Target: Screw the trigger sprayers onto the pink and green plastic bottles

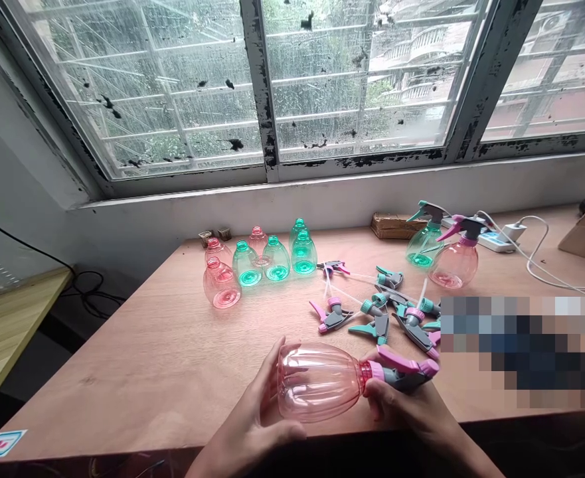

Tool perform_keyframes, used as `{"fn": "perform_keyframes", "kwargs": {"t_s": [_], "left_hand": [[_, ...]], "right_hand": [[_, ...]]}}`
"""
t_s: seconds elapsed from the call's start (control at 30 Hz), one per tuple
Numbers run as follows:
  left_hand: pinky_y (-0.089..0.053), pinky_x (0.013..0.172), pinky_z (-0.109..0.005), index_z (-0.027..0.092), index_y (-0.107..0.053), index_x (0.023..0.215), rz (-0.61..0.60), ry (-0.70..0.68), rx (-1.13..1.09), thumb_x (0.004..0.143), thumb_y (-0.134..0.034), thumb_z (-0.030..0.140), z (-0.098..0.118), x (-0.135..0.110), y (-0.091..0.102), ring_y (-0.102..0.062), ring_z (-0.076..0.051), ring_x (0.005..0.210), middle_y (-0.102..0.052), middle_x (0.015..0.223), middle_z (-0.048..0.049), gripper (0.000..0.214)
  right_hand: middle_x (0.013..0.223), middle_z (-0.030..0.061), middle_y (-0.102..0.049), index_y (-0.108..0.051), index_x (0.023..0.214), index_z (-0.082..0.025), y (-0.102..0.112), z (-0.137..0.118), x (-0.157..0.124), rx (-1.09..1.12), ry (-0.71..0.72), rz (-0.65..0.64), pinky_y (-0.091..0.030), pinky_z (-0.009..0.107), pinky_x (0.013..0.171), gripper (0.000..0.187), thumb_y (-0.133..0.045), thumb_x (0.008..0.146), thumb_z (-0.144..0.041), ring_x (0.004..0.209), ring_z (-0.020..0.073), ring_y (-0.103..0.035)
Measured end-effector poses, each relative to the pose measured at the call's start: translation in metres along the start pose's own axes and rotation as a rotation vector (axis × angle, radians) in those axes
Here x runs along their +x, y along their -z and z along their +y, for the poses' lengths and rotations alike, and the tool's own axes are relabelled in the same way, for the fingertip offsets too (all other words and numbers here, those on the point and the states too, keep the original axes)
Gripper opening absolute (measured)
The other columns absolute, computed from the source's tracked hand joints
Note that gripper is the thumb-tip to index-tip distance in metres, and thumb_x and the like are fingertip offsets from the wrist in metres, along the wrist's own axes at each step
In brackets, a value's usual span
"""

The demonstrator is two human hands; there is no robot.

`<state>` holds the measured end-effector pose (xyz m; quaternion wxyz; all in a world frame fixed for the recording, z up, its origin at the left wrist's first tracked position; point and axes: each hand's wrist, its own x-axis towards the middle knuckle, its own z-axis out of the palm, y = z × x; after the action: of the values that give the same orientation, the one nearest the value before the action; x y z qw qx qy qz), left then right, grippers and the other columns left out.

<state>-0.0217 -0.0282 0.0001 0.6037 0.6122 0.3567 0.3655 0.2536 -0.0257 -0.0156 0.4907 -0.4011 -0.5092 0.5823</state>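
A clear pink spray bottle (pixel 319 383) lies sideways between my hands, above the table's front edge. My left hand (pixel 267 405) is wrapped round its base end, thumb below and fingers behind. At the neck, my right hand (pixel 396 401) grips the pink collar and the grey and pink spray head (pixel 406 368), which sits on the bottle's mouth. Just beyond lie several loose spray heads (pixel 376 325) in grey with teal or pink triggers, some with thin white tubes. Further back left stand pink bottles (pixel 222 284) and green bottles (pixel 247 264) without spray heads.
A green spray bottle (pixel 424 244) and a pink spray bottle (pixel 455 264), both with heads on, stand at the back right. Near them are a brown block (pixel 396 226), a power strip (pixel 501 240) and white cables. A blurred patch covers the table's right side.
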Motion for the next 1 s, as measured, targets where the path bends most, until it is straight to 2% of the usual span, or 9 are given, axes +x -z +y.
{"fn": "perform_keyframes", "kwargs": {"t_s": [0.1, 0.23, 0.4, 0.57, 0.63, 0.77, 0.9, 1.0], "left_hand": [[-0.021, 0.123, -0.047, 0.044, -0.018, 0.152, 0.005, -0.013, 0.055, 0.081, -0.078, 0.029, -0.0006, 0.0008, -0.0001, -0.024, -0.029, 0.149, -0.024, 0.163, -0.0017, 0.094], [-0.030, 0.119, -0.046, 0.052, -0.012, 0.150, -0.005, -0.052, 0.098, 0.086, -0.073, 0.025, -0.0013, 0.0032, -0.0017, -0.039, -0.027, 0.142, -0.027, 0.162, -0.0001, 0.092], [-0.034, 0.116, -0.050, 0.046, -0.009, 0.153, -0.023, -0.022, 0.005, 0.079, -0.080, 0.032, -0.0027, 0.0014, -0.0008, -0.050, -0.030, 0.133, -0.032, 0.159, -0.0057, 0.103], [-0.031, 0.118, -0.050, 0.038, -0.016, 0.154, 0.001, 0.007, 0.006, 0.078, -0.081, 0.032, 0.0014, -0.0009, -0.0021, -0.043, -0.032, 0.139, -0.034, 0.158, -0.0079, 0.100], [-0.032, 0.118, -0.048, 0.041, -0.015, 0.154, 0.007, -0.027, 0.044, 0.081, -0.078, 0.029, 0.0043, -0.0003, -0.0044, -0.042, -0.031, 0.139, -0.031, 0.160, -0.0060, 0.098], [-0.035, 0.116, -0.046, 0.048, -0.008, 0.152, -0.009, -0.052, 0.101, 0.088, -0.070, 0.028, 0.0067, 0.0009, -0.0071, -0.053, -0.027, 0.130, -0.027, 0.162, -0.0038, 0.091], [-0.035, 0.116, -0.045, 0.044, -0.008, 0.153, 0.019, -0.032, 0.077, 0.078, -0.080, 0.033, 0.0050, 0.0004, -0.0047, -0.050, -0.029, 0.133, -0.025, 0.162, -0.0040, 0.105], [-0.034, 0.117, -0.047, 0.040, -0.012, 0.154, 0.005, 0.010, 0.047, 0.077, -0.080, 0.036, 0.0021, 0.0005, -0.0014, -0.044, -0.031, 0.137, -0.025, 0.162, -0.0059, 0.102]], "right_hand": [[0.054, -0.0017, -0.064, -0.063, 0.094, -0.017, 0.0002, 0.0006, 0.0000, -0.017, 0.000, 0.008, -0.037, 0.029, 0.054, 0.035, -0.072, 0.083, -0.050, 0.051, 0.0150, -0.053], [0.055, -0.0021, -0.063, -0.062, 0.094, -0.017, 0.0005, 0.0016, 0.0005, -0.006, 0.021, 0.004, -0.037, 0.029, 0.054, 0.035, -0.072, 0.083, -0.049, 0.051, 0.0145, -0.053], [0.053, -0.0032, -0.063, -0.062, 0.096, -0.019, -0.0008, -0.0001, -0.0006, -0.010, 0.009, 0.034, -0.036, 0.029, 0.055, 0.036, -0.071, 0.083, -0.051, 0.052, 0.0143, -0.053], [0.052, -0.0029, -0.062, -0.060, 0.088, -0.019, -0.0004, -0.0007, 0.0000, -0.013, 0.029, 0.015, -0.035, 0.030, 0.056, 0.035, -0.070, 0.084, -0.052, 0.052, 0.0146, -0.053], [0.053, -0.0028, -0.062, -0.060, 0.086, -0.019, 0.0003, 0.0001, 0.0009, -0.010, 0.042, -0.005, -0.035, 0.030, 0.055, 0.034, -0.069, 0.085, -0.051, 0.051, 0.0142, -0.052], [0.054, -0.0028, -0.063, -0.060, 0.095, -0.019, 0.0009, 0.0020, 0.0021, -0.009, 0.041, -0.008, -0.036, 0.029, 0.055, 0.033, -0.068, 0.086, -0.049, 0.051, 0.0147, -0.053], [0.054, -0.0028, -0.063, -0.060, 0.096, -0.019, 0.0001, 0.0031, 0.0021, -0.004, 0.036, 0.001, -0.039, 0.029, 0.056, 0.035, -0.070, 0.085, -0.050, 0.051, 0.0150, -0.054], [0.054, -0.0021, -0.063, -0.061, 0.094, -0.018, 0.0000, 0.0038, 0.0015, -0.007, 0.014, 0.002, -0.040, 0.029, 0.053, 0.036, -0.072, 0.082, -0.051, 0.049, 0.0148, -0.053]]}}
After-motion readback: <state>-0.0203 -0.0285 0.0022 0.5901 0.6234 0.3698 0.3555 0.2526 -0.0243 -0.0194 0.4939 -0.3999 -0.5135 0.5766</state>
